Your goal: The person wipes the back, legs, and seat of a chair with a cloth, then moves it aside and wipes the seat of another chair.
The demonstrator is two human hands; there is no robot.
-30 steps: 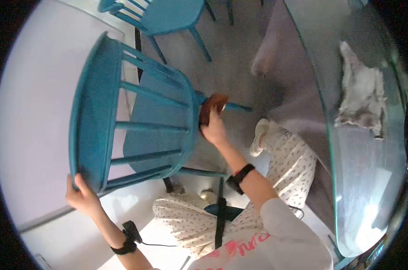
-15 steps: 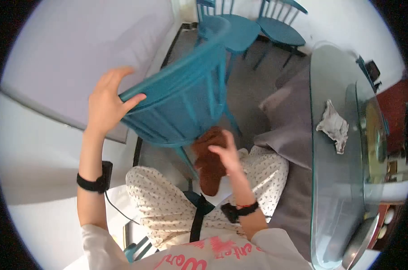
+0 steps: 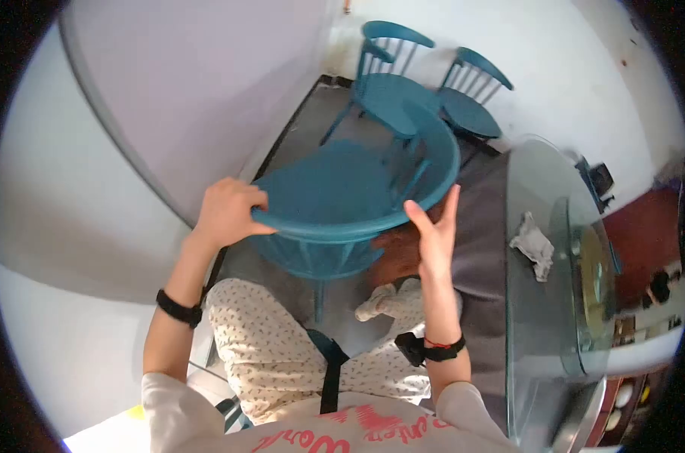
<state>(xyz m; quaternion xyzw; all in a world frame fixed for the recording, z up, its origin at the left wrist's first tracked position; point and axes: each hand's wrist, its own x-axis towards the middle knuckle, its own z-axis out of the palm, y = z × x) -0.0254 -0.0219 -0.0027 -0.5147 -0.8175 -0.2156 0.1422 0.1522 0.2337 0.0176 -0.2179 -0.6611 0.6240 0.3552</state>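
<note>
A blue-green wooden chair (image 3: 323, 174) with a curved back rail and spindles stands in front of my lap, its rail facing me. My left hand (image 3: 233, 211) is closed over the near left end of that rail, thumb on the near side. At the right part of the rail is my right hand (image 3: 437, 234), its thumb and fingers stretched apart on either side of the edge; firm contact cannot be made out. Blurred brown cloth (image 3: 399, 253) shows beside and below my right hand, partly behind the chair. What supports it is hidden.
Two more blue-green chairs, one armchair (image 3: 395, 94) and one smaller chair (image 3: 471, 113), stand by the far wall. To the right is a glass-topped table (image 3: 520, 332) with a crumpled pale cloth (image 3: 535, 248) and a dark grey cover. A pale wall panel (image 3: 176, 90) rises on the left.
The chair has turned and lowered, so its seat now shows. My right hand has moved up from the brown cloth to the rail. My left hand keeps hold and has shifted right.
</note>
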